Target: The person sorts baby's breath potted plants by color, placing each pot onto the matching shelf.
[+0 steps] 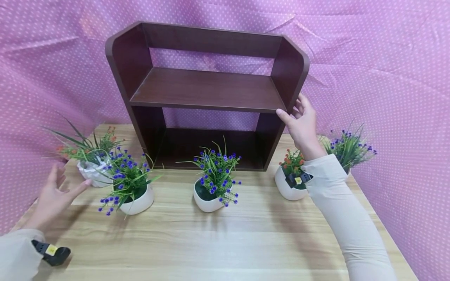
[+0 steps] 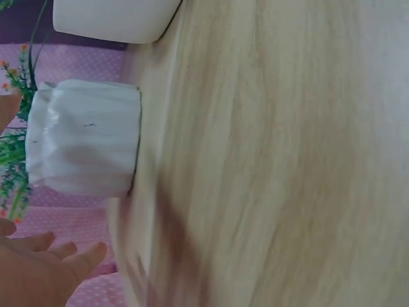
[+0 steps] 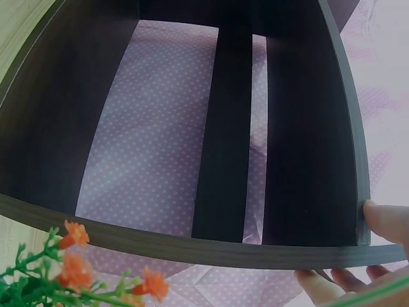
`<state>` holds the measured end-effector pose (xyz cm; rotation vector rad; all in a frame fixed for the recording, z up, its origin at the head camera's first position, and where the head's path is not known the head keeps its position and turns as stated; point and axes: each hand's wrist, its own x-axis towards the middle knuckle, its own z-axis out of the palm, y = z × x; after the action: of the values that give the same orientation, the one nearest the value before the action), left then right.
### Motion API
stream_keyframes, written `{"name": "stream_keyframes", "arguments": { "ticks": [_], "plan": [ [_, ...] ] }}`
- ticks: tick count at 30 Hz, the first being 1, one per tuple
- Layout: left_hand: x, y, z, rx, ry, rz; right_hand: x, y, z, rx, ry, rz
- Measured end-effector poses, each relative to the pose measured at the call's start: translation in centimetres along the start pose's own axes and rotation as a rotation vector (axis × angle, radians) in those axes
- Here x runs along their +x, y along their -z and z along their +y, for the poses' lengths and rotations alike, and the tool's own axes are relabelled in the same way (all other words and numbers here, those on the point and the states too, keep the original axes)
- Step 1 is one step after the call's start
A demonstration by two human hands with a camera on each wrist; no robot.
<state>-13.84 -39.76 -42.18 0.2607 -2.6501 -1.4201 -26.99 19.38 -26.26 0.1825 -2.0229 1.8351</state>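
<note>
Pink cloth, creased and printed with pale dots, hangs behind our bench, whose light surface is streaked with wood grain. Toward its back stands our dark brown shelf, two-tiered, with smooth flat boards and rounded upper corners. Our right hand grips its right side panel, thumb on the front edge, fingers along the outer face. Our left hand has its fingers spread beside a glossy, ruffled white pot holding orange-flowered greenery near the bench's left edge.
</note>
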Motion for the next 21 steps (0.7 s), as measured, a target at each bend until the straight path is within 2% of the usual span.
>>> {"name": "stream_keyframes", "arguments": {
  "ticks": [8,11,15,18,21],
  "plan": [
    [1.5,-1.4,-0.7,-0.054,-0.042,-0.013,-0.1,0.4,0.2,0.01,-0.006,0.024],
    [1.6,-1.6,-1.2,-0.084,-0.029,-0.011,0.0,0.2,0.2,0.001,-0.001,0.009],
    [2.0,-2.1,-1.5,-0.185,0.026,-0.021,0.1,-0.2,0.2,-0.008,0.005,-0.004],
    [2.4,-2.3,-1.5,-0.199,0.041,-0.033,0.1,-0.3,0.3,-0.015,0.009,-0.007],
    [2.8,-2.4,-1.4,-0.11,0.006,-0.023,0.1,-0.3,0.4,-0.023,0.012,-0.005]
  ]
}}
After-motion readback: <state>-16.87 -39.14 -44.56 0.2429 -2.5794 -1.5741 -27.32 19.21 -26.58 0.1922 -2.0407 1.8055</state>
